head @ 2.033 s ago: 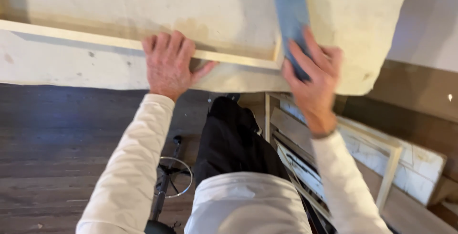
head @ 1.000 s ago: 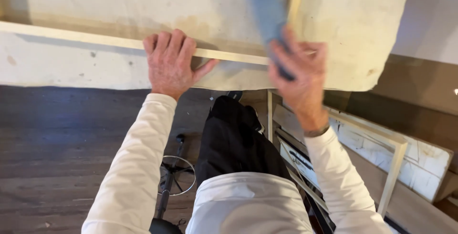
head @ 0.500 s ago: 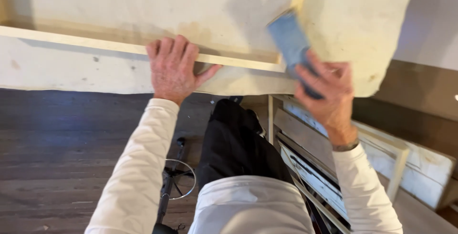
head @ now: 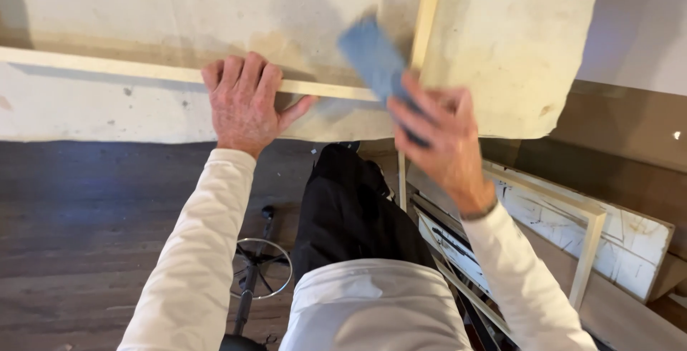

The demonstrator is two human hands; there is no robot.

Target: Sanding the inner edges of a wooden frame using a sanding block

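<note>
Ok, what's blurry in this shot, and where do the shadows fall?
Head view: the right hand and its blue sanding block are smeared by motion blur; the left hand on the wood strip is sharp. A soft shadow sits on the panel behind the block.

A wooden frame (head: 143,70) lies on the table (head: 501,50), one rail along the near edge, another running away near the right corner. The left hand (head: 247,100) rests on the near rail; right of it, the right hand (head: 436,140) holds a sanding block (head: 372,54) over the frame's corner. More frames (head: 572,215) lean below the table's right end, a stool base (head: 261,269) on the floor to their left.
</note>
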